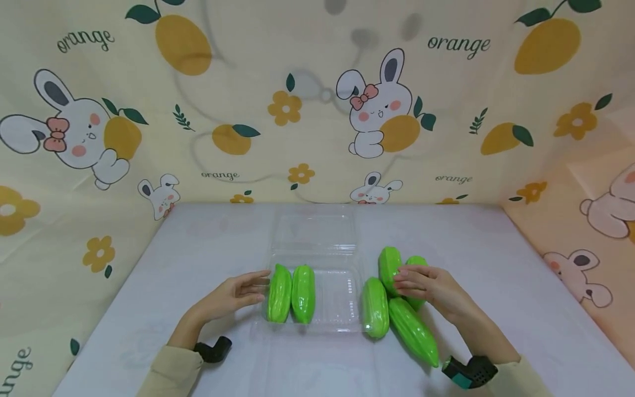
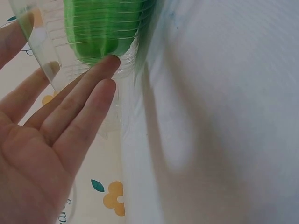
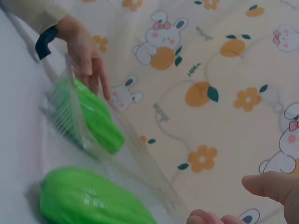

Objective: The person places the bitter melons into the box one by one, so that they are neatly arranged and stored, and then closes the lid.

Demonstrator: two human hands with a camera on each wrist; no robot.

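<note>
A clear plastic clamshell container (image 1: 339, 300) stands unfolded at mid-table, its lid (image 1: 315, 231) laid back. Inside, on the left, lie two glossy green ribbed gourds, the outer gourd (image 1: 279, 295) beside the inner gourd (image 1: 303, 295). My left hand (image 1: 233, 295) has its fingers extended, fingertips right at the container's left wall in the left wrist view. To the right of the container several more green gourds are grouped: a near gourd (image 1: 375, 309), a long pointed gourd (image 1: 415, 333) and a back gourd (image 1: 389, 264). My right hand (image 1: 431, 286) overlaps this group, fingers straight, partly hiding another gourd (image 1: 416, 260).
The white table (image 1: 198, 242) meets a cream backdrop (image 1: 307, 49) printed with rabbits and oranges. Black devices sit on both wrists: the left device (image 1: 214, 350) and the right device (image 1: 471, 372).
</note>
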